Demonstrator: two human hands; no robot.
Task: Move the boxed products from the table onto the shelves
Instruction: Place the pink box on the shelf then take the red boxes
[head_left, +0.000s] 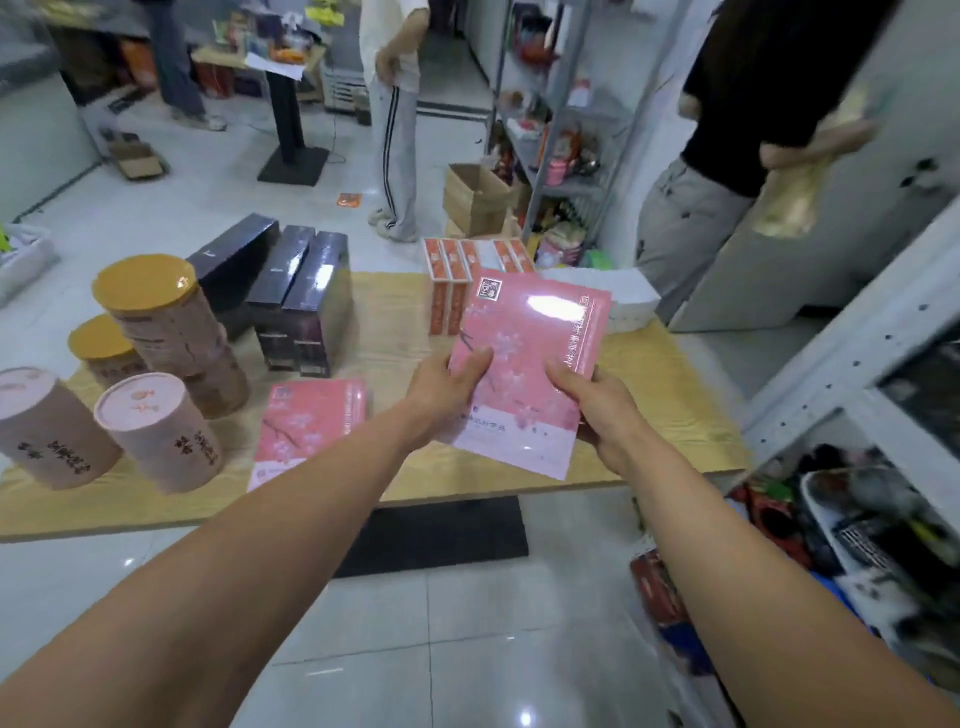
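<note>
Pink box (524, 358) gripped btwn left hand (441, 395) & right hand (597, 410), above table (675, 395).

Your left arm (249, 530) and right arm (727, 545) extend forward, bare. Left hand (441, 397) grips the pink box (530, 343) at its 8 o'clock edge, thumb on top. Right hand (597, 410) grips at 4 o'clock, thumb likewise.

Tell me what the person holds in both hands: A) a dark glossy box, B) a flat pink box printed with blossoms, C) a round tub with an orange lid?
B: the left hand and the right hand each grip the flat pink box printed with blossoms at its lower sides.
</note>
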